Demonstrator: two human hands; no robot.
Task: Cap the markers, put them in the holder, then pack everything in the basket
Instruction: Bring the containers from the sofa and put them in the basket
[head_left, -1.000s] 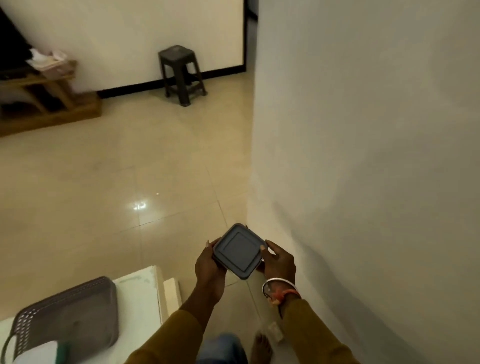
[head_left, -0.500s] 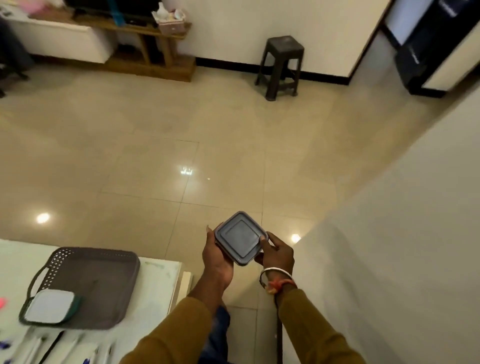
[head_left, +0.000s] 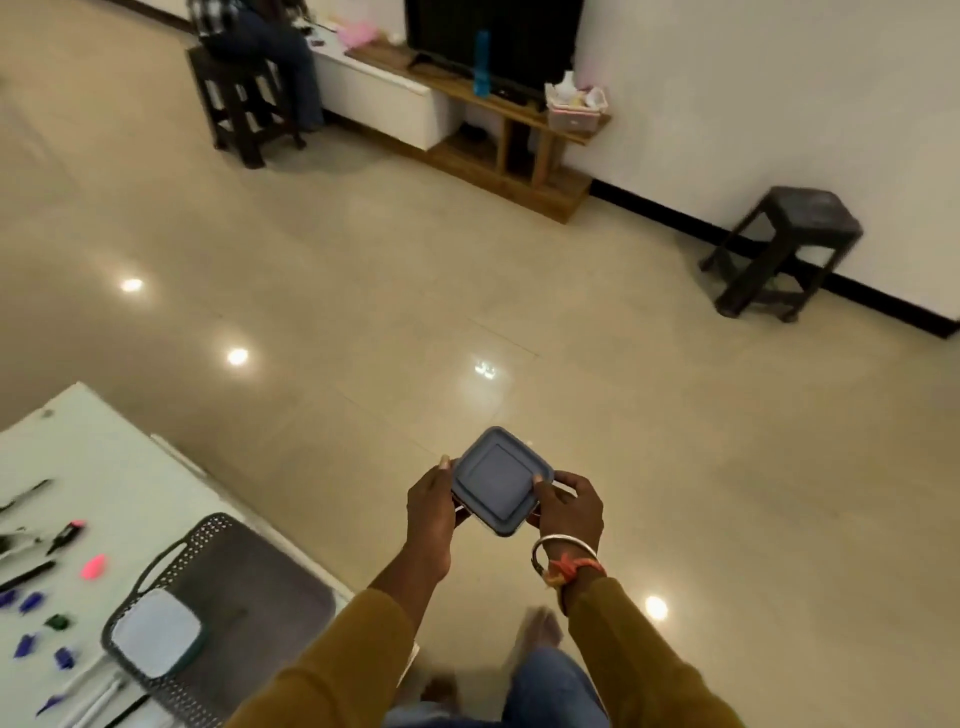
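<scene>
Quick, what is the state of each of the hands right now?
Left hand: holds the grey square container by its left edge.
Right hand: holds the same container by its right edge, thumb on top.

The lone wide-angle head camera faces forward and down, close over the left hand (head_left: 430, 512) and right hand (head_left: 571, 512) gripping a grey box (head_left: 497, 480), with the table (head_left: 104, 452) corner at lower left.

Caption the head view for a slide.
Left hand and right hand hold a grey box; basket and loose markers sit on the table.
</scene>
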